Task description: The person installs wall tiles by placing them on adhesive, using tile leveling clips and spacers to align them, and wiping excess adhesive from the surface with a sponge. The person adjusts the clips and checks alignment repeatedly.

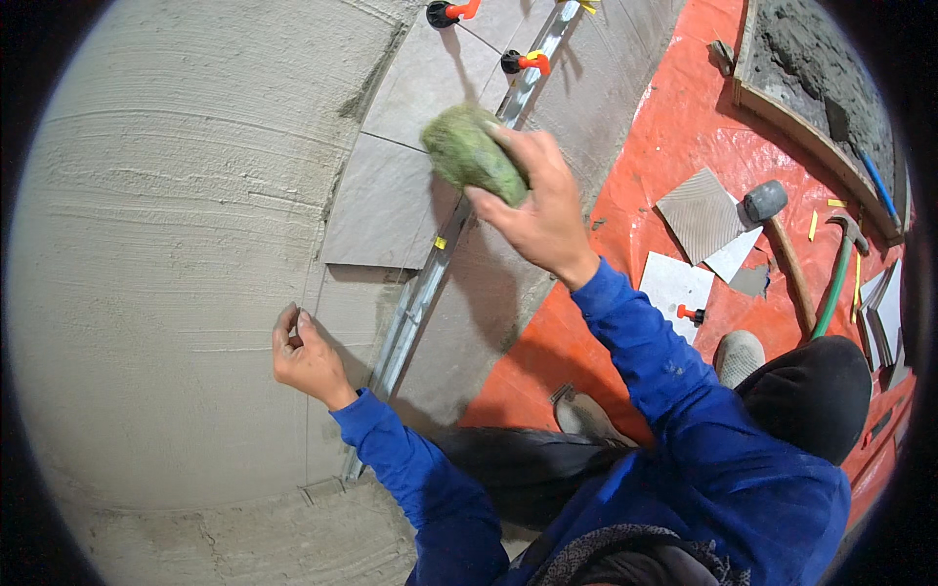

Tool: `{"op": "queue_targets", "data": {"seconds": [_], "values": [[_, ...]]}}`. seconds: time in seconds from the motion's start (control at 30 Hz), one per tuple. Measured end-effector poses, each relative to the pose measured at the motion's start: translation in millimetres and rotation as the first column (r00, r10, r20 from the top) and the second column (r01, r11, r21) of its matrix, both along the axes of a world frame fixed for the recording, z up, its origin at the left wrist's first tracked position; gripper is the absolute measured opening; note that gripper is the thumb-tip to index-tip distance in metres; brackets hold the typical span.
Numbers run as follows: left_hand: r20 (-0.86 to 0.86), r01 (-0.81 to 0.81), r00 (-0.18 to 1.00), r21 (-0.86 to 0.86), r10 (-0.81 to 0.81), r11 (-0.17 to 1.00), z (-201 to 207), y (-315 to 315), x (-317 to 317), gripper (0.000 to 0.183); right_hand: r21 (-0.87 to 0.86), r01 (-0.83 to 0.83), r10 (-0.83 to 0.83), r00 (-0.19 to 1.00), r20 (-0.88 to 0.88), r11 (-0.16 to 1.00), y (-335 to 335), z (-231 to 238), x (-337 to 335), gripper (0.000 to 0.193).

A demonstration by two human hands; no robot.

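My right hand grips a damp-looking green sponge above grey wall tiles. Lower down, the fingers of my left hand are pinched together at a thin string beside the plastered wall, just below the bottom tile's edge. A metal profile runs along the tiles, with a small yellow piece on it. Two tile-levelling clips with red handles stick out near the top: one clip farther left, another clip by the profile.
Orange sheeting covers the floor at right. On it lie a rubber mallet, a claw hammer, tile pieces and a loose red clip. A wooden-sided trough of grey mortar stands at the far right.
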State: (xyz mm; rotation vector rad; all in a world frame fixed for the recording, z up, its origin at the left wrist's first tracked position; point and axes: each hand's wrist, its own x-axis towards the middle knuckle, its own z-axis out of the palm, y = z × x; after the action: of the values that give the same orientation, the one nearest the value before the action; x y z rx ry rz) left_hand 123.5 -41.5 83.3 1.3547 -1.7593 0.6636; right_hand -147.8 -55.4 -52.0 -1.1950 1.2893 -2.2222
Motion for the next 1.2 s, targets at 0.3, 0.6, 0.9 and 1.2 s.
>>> {"op": "queue_targets", "data": {"seconds": [0.3, 0.6, 0.9, 1.2], "values": [[0.05, -0.029, 0.998, 0.068, 0.025, 0.997, 1.9, 7.2, -16.1, 0.019, 0.208, 0.153, -0.074, 0.937, -0.343, 0.966, -5.2, 4.8, -15.1, 0.058], [0.015, 0.088, 0.995, 0.325, -0.098, 0.942, -37.3, 28.3, -30.9, 0.017, 0.12, -0.168, 0.101, 0.897, 0.431, 0.978, -1.3, -60.4, -47.0, 0.067], [-0.005, 0.039, 0.999, 0.505, -0.042, 0.862, -53.2, 18.7, -14.0, 0.02, 0.131, -0.25, 0.161, 0.867, 0.472, 0.959, -3.9, -62.7, -27.8, 0.071], [-0.015, 0.06, 0.998, 0.542, -0.061, 0.839, -64.9, 9.6, -10.6, 0.02, -0.058, -0.257, 0.247, 0.808, 0.535, 0.965, -1.8, -43.7, 15.7, 0.066]]}}
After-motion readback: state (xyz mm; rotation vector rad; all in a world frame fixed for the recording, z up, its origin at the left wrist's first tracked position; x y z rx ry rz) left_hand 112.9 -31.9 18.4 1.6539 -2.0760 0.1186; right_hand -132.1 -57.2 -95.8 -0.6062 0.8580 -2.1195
